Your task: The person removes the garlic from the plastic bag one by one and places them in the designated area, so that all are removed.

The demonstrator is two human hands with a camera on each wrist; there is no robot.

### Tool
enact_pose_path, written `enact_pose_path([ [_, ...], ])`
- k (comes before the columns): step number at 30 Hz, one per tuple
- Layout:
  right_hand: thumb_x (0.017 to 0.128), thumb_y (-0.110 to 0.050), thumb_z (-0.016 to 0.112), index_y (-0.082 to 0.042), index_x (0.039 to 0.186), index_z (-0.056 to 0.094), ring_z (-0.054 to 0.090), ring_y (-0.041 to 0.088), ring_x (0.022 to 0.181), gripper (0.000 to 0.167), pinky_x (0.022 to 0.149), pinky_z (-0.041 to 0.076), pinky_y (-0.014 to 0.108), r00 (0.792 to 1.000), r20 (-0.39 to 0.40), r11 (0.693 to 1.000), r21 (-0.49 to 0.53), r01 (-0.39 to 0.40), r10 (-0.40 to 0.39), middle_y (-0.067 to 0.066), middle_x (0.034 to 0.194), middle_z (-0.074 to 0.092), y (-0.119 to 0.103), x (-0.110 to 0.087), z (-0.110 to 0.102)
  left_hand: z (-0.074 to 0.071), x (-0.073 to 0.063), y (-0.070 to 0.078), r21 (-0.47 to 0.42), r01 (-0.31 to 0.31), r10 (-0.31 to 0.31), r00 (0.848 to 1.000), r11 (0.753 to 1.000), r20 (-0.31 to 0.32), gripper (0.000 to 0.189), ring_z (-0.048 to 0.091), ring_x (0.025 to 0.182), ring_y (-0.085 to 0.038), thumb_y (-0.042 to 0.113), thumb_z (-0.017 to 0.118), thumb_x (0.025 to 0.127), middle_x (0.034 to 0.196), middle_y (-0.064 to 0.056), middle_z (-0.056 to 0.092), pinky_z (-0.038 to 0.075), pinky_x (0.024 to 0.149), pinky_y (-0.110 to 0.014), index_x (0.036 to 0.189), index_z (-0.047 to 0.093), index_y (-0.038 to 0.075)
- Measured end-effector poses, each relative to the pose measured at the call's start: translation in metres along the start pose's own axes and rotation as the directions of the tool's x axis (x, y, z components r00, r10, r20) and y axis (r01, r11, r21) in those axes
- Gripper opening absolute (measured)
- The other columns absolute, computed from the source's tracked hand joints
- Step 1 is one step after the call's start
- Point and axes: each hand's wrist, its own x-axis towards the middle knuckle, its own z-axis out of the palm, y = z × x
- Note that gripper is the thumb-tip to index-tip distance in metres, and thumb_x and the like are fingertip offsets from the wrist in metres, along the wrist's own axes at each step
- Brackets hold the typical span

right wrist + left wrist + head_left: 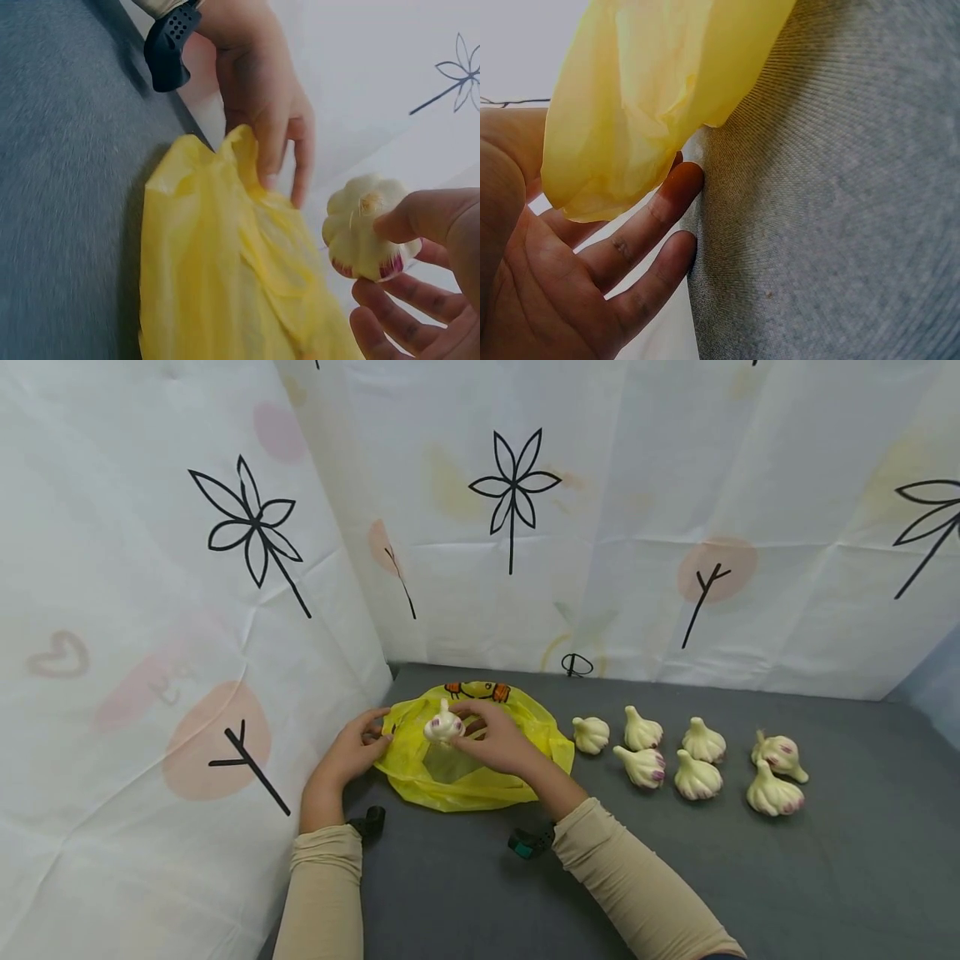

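A crumpled yellow plastic bag (480, 785) stands on the dark grey table with its mouth spread. My left hand (352, 752) is at its left side, fingers fairly straight and touching the plastic. In the left wrist view, bag film (630, 112) hides part of the thumb and fingers. My right hand (498, 739) holds a garlic bulb (444, 724) over the bag's mouth. The right wrist view shows the thumb on top of this pale, purple-streaked bulb (367, 225), with fingertips beneath it. What lies inside the bag is hidden.
Right of the bag, several garlic bulbs lie in loose groups, from a single bulb (591, 735) beside the bag to a pair with one bulb (774, 791) in front. White patterned cloth (600, 568) hangs behind the table (450, 893) and along its left side.
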Motion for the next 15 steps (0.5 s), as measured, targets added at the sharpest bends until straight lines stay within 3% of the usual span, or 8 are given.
enact_pose_path([
  [5,0.101,-0.015,0.074,-0.014,0.147,0.061,0.068,0.031,0.119,0.048,0.093,0.061,0.040,0.999,0.004,0.997,-0.053,0.050,-0.050,0.009,0.143,0.063,0.001,-0.019,-0.020,0.000,0.001,-0.001,0.007,0.002,-0.002,1.000,1.000,0.003,0.057,0.066,0.111,-0.038,0.019,0.061,0.108,0.133,-0.028,0.063,0.054,0.088,-0.040,0.161,0.044,0.004],
  [15,0.100,-0.009,0.072,-0.013,0.144,0.063,0.067,0.032,0.116,0.045,0.097,0.057,0.057,0.988,0.043,0.976,-0.152,0.153,-0.149,0.010,0.143,0.063,0.011,-0.054,-0.060,0.001,0.000,0.000,0.001,0.005,-0.005,1.000,1.000,0.009,0.057,0.068,0.110,-0.039,0.018,0.059,0.109,0.135,-0.030,0.061,0.055,0.084,-0.039,0.162,0.042,0.004],
])
